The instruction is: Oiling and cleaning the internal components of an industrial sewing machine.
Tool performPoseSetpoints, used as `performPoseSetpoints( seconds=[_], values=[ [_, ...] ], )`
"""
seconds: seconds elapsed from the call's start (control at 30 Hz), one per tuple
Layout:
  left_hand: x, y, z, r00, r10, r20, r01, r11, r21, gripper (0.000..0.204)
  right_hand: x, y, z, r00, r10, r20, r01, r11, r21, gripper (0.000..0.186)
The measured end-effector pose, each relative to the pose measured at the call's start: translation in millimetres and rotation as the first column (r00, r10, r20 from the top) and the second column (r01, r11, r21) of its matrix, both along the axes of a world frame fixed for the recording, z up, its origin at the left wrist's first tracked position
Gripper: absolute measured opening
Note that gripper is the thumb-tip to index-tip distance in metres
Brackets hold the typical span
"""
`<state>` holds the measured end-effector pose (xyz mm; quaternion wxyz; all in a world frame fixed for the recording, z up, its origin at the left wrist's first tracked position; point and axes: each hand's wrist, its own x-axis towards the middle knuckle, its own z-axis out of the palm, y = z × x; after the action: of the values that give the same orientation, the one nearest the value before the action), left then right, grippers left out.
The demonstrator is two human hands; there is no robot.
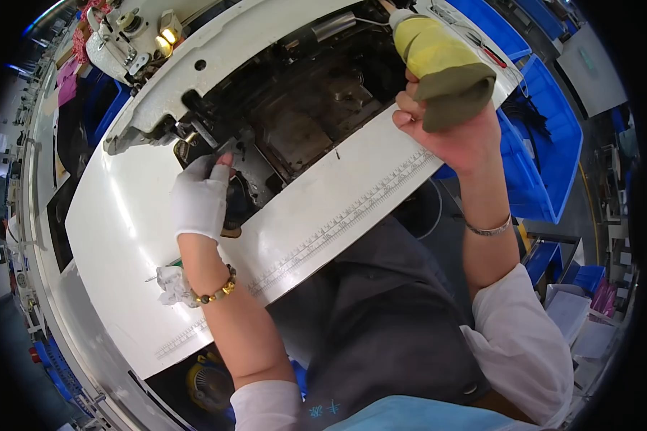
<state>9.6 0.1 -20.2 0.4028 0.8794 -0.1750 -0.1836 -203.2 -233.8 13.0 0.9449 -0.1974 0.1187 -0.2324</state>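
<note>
My left hand (200,205), in a white glove with bare fingertips, reaches into an opening at the left end of the sewing machine bed (284,136). Its fingers are bent together beside the metal parts (194,133); what they hold, if anything, is hidden. Bare and closed, my right hand (464,144) grips a yellow and olive-green cloth piece (438,47) above the right end of the bed. The cloth hides part of the hand, and its far end reaches the top edge. Dark, oily-looking machinery shows in the long recess between my hands.
A printed ruler (352,205) runs along the white tabletop (115,258) near me. Crumpled clear plastic (174,284) lies by my left wrist. Blue bins (553,144) stand at the right. A lit lamp (167,34) is at upper left, and a red-handled tool (490,54) at upper right.
</note>
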Motion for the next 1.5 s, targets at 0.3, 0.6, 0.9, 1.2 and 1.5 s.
performPoseSetpoints(
  seconds=[0.3,0.6,0.9,1.2,1.5],
  values=[
    [2,3,-3,0.997,-0.025,0.074,0.028,0.999,-0.042,0.03,-3,0,11,0.998,-0.031,-0.053,0.03,0.999,-0.021,0.036],
    [-3,0,7,0.994,-0.036,0.107,0.036,0.999,0.003,0.034,-1,11,17,0.992,-0.074,-0.105,0.07,0.997,-0.044,0.027],
    [-28,-12,30,0.964,-0.199,-0.174,0.159,0.962,-0.22,0.042,0,27,-8,0.983,-0.078,-0.166,0.071,0.996,-0.045,0.029],
    [-72,-32,28,0.865,-0.464,-0.189,0.352,0.831,-0.43,0.059,17,71,-14,0.939,-0.007,-0.344,-0.128,0.921,-0.367,0.035],
    [-78,-32,33,0.738,-0.366,-0.566,0.072,0.878,-0.474,0.057,1,55,-21,0.919,0.166,-0.359,-0.323,0.838,-0.44,0.042]
  ],
)
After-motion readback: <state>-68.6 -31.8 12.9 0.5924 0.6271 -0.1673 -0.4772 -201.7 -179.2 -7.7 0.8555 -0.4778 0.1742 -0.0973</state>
